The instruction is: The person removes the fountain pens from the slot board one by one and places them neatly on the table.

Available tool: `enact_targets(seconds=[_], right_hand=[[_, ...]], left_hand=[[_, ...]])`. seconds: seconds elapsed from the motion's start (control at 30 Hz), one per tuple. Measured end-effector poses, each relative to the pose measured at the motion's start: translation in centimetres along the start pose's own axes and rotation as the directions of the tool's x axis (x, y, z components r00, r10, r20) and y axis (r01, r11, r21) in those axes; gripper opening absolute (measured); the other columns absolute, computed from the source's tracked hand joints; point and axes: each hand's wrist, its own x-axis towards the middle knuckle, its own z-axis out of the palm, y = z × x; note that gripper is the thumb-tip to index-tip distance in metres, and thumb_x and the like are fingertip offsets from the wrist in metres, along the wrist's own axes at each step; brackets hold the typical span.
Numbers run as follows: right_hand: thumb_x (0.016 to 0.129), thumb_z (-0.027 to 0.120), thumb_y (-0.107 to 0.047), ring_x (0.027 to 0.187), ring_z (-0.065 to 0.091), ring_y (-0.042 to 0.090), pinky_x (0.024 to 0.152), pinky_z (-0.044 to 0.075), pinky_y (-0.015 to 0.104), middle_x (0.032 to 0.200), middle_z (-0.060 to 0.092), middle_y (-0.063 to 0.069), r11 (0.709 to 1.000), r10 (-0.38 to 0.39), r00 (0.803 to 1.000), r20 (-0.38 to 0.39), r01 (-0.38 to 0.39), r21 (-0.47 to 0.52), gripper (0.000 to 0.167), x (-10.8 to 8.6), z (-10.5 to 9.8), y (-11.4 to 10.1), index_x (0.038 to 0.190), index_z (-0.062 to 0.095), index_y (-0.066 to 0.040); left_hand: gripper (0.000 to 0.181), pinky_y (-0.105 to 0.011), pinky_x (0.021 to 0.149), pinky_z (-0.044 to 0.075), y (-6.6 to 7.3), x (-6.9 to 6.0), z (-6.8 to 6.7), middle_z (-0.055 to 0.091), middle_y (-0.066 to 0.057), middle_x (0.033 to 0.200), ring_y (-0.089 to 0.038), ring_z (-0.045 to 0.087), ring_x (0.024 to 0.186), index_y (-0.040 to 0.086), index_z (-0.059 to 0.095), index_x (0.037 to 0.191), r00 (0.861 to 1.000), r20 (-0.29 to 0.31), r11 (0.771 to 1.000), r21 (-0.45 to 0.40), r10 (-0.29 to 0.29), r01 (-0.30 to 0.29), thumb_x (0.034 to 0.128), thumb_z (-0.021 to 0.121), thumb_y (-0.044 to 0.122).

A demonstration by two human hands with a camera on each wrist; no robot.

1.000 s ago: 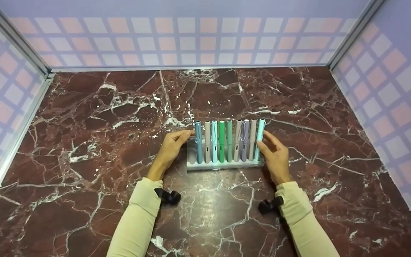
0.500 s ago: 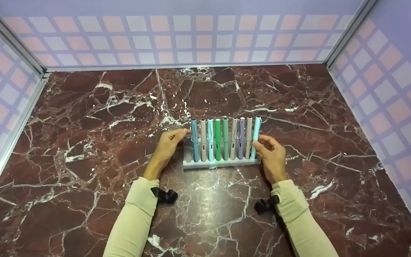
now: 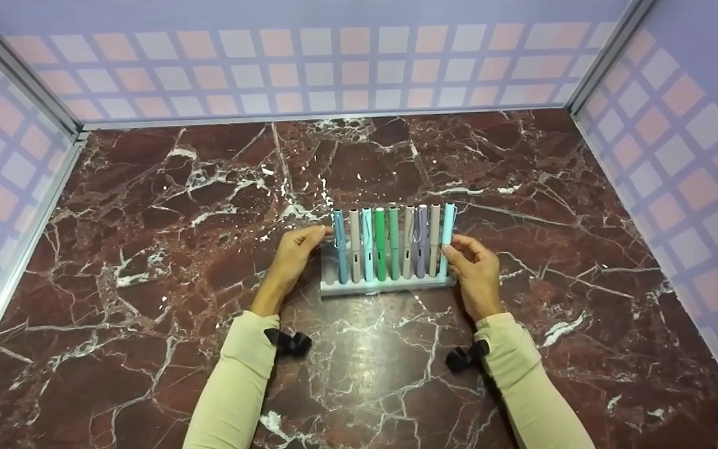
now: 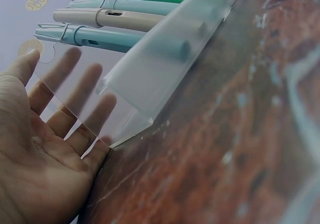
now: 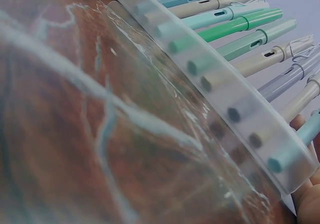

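A clear pen stand [image 3: 334, 287] stands on the marble-patterned table, holding a row of pens: blue, beige, pale blue, green [image 3: 381, 243], purple-grey and others. My left hand [image 3: 293, 249] holds its left end. In the left wrist view, the thumb [image 4: 31, 63] meets the edge of the clear back plate [image 4: 75, 91], with the other fingers spread behind it. My right hand [image 3: 476, 271] is at the right end, its thumb against the light turquoise pen [image 3: 448, 224] and its fingers behind. That pen leans slightly right. The right wrist view cuts off most of this hand.
The dark red marble-patterned table [image 3: 178, 249] surrounds the stand on all sides. A checked back wall [image 3: 334, 68] and side walls enclose it. A black wrist strap [image 3: 289, 342] sits on each light sleeve [image 3: 234, 374].
The turquoise pen at the right end stands a little more upright. The right hand's upper fingers have lowered slightly. My left hand keeps its place on the stand; the head view shifted a little.
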Motion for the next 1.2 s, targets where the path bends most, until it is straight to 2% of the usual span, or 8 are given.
enact_targets(seconds=[0.23, 0.5, 0.73, 0.93, 1.03, 1.2], right_hand=[[0.088, 0.071, 0.005, 0.070, 0.060, 0.007, 0.057, 0.049, 0.017, 0.085, 0.067, 0.000, 1.000, 0.001, 1.000, 0.007, -0.001, -0.014, 0.013, 0.13, -0.20, 0.13, 0.098, 0.070, -0.004], [0.088, 0.072, 0.004, 0.071, 0.068, 0.013, 0.058, 0.053, 0.020, 0.086, 0.068, 0.005, 0.999, 0.002, 1.000, 0.016, -0.003, 0.036, 0.012, 0.14, -0.25, 0.22, 0.098, 0.070, -0.003], [0.088, 0.073, 0.001, 0.073, 0.068, 0.013, 0.062, 0.055, 0.021, 0.089, 0.068, 0.007, 0.998, 0.016, 1.000, 0.012, -0.016, 0.062, 0.012, 0.12, -0.26, 0.06, 0.098, 0.070, -0.004], [0.091, 0.065, 0.008, 0.073, 0.071, 0.016, 0.061, 0.055, 0.021, 0.086, 0.070, 0.004, 0.995, 0.020, 1.000, 0.019, -0.022, 0.097, 0.015, 0.08, -0.23, -0.09, 0.099, 0.070, -0.004], [0.092, 0.063, 0.009, 0.073, 0.072, 0.019, 0.060, 0.055, 0.021, 0.086, 0.071, 0.006, 0.992, 0.012, 1.000, 0.028, -0.016, 0.123, 0.017, 0.07, -0.27, -0.12, 0.099, 0.070, -0.004], [0.093, 0.061, 0.010, 0.073, 0.072, 0.022, 0.062, 0.058, 0.025, 0.090, 0.068, 0.013, 0.980, -0.009, 0.999, 0.050, -0.001, 0.199, 0.016, 0.04, -0.34, -0.16, 0.099, 0.069, -0.004]], left_hand=[[0.026, -0.045, 0.104, 0.047, -0.18, 0.02, 0.17, 0.075, -0.013, 0.107, -0.014, 0.068, 0.099, -0.011, 0.070, 0.108, 1.000, -0.012, 1.000, 0.007, 0.027, -0.027, 0.1013, 0.052, 0.007], [0.027, -0.047, 0.106, 0.045, -0.23, 0.06, 0.12, 0.075, -0.015, 0.109, -0.027, 0.067, 0.108, -0.013, 0.067, 0.110, 1.000, -0.012, 1.000, 0.010, 0.025, -0.025, 0.1023, 0.052, 0.007], [0.026, -0.046, 0.105, 0.046, -0.12, 0.07, 0.17, 0.075, -0.013, 0.108, -0.022, 0.068, 0.104, -0.011, 0.069, 0.109, 1.000, -0.010, 1.000, 0.007, 0.027, -0.027, 0.1019, 0.052, 0.006], [0.025, -0.045, 0.103, 0.048, -0.10, 0.03, 0.17, 0.076, -0.010, 0.105, -0.028, 0.067, 0.104, -0.010, 0.070, 0.108, 1.000, -0.013, 1.000, 0.001, 0.021, -0.021, 0.1017, 0.052, 0.006], [0.025, -0.045, 0.102, 0.048, -0.09, 0.00, 0.19, 0.076, -0.011, 0.105, -0.030, 0.067, 0.104, -0.011, 0.069, 0.108, 1.000, -0.011, 1.000, 0.000, 0.024, -0.024, 0.1017, 0.051, 0.006], [0.025, -0.043, 0.102, 0.049, -0.05, 0.01, 0.21, 0.076, -0.013, 0.106, -0.027, 0.068, 0.103, -0.010, 0.071, 0.107, 1.000, -0.016, 1.000, 0.010, 0.016, -0.016, 0.1011, 0.052, 0.007]])
